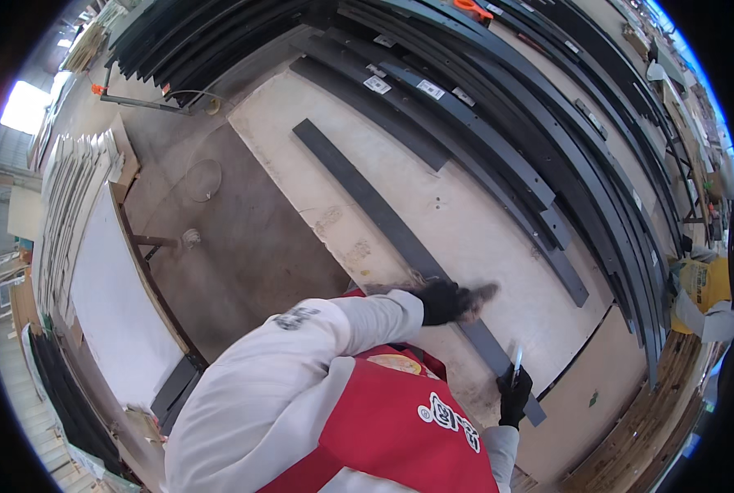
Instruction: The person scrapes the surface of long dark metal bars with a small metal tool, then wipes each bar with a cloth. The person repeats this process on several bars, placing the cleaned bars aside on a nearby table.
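Observation:
A long dark grey strip (367,201) lies slantwise on a pale, stained board (547,271). My left hand (445,302), in a black glove, is over the strip's nearer half; its fingers are smeared by motion, and a blurred dark patch shows at their tips. Close to the strip's near end is my right hand (515,398), gloved in black too and closed round a slim, pale, pointed tool (518,360) that sticks up from it. Whether that is a pen or a blade I cannot make out.
Stacks of dark strips (498,156) with white labels fill the far and right side. An orange-handled tool (472,8) rests on them. A white panel (120,304) stands at left beside stacked pale boards (71,222). A yellow bag (702,287) sits at the right edge.

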Available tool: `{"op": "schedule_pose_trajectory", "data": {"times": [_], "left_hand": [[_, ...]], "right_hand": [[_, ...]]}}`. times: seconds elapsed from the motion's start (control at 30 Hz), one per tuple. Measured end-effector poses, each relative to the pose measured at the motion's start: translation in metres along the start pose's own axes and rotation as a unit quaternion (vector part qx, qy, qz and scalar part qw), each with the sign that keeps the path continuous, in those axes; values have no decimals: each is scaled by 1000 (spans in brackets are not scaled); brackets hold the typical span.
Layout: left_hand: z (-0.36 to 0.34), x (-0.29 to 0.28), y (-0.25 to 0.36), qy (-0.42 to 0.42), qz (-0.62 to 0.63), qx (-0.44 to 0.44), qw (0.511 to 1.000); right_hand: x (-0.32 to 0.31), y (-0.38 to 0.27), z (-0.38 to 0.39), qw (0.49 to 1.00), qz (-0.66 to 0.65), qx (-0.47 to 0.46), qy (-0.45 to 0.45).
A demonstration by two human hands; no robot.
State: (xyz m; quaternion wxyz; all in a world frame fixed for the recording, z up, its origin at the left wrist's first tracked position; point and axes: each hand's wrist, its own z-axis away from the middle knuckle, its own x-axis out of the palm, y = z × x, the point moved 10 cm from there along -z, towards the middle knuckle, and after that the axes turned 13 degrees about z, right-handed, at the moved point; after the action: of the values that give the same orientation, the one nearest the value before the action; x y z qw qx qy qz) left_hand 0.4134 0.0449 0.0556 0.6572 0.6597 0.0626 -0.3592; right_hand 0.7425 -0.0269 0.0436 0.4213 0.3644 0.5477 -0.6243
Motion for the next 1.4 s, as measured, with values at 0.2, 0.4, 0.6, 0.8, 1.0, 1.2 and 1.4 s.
{"op": "schedule_pose_trajectory", "data": {"times": [0.2, 0.4, 0.6, 0.8, 1.0, 1.2, 1.4], "left_hand": [[59, -185, -183, 266, -13, -161, 950], [148, -375, -306, 440, -178, -229, 850], [143, -427, -319, 415, -204, -223, 858], [115, -295, -266, 295, -103, -321, 894], [50, -63, -102, 115, -334, -28, 935], [-18, 137, 55, -91, -195, 74, 974], [-66, 305, 176, -141, -170, 173, 960]], "right_hand": [[28, 18, -11, 976, -173, 31, -126], [29, 8, -16, 965, -213, 85, -129], [21, 7, -12, 987, -101, 61, -110], [10, -7, -11, 996, -27, 36, -76], [0, 7, 3, 999, 0, 15, 50], [-17, 16, 46, 967, -177, 140, 118], [-29, 115, 183, 821, -374, 377, 211]]}}
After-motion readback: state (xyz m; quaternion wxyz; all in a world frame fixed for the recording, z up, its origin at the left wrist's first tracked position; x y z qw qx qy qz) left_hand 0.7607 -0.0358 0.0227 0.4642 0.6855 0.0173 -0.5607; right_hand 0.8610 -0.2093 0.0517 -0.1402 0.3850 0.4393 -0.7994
